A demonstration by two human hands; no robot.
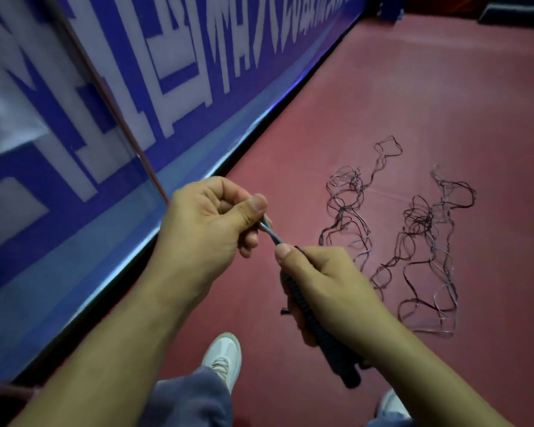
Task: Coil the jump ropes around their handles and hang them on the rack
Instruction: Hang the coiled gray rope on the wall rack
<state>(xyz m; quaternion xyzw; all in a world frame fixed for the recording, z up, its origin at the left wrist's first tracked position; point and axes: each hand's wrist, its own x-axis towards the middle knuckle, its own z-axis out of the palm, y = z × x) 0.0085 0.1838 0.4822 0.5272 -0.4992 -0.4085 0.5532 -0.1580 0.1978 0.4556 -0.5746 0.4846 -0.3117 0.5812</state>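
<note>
— Hands?
— Pinching grey cord (272, 233) with left hand (210, 217), thumb against fingers. Gripping dark, ribbed handle (347, 375) with right hand (321, 282), mid-air, just below.
— Loose ropes (424, 218)?
— Lying tangled on red floor (413, 87), right of both hands, apart from blue banner (136, 87).

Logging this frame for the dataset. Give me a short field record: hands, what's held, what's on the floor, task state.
left hand: pinches the rope strand between thumb and fingers
right hand: grips the black handle, thumb at its top end
handle surface: ribbed; wound rope or grip texture, cannot tell
floor: red, with a left tangle and a right tangle of loose rope, uncoiled
banner: blue, along the left
rack: not in view
</note>
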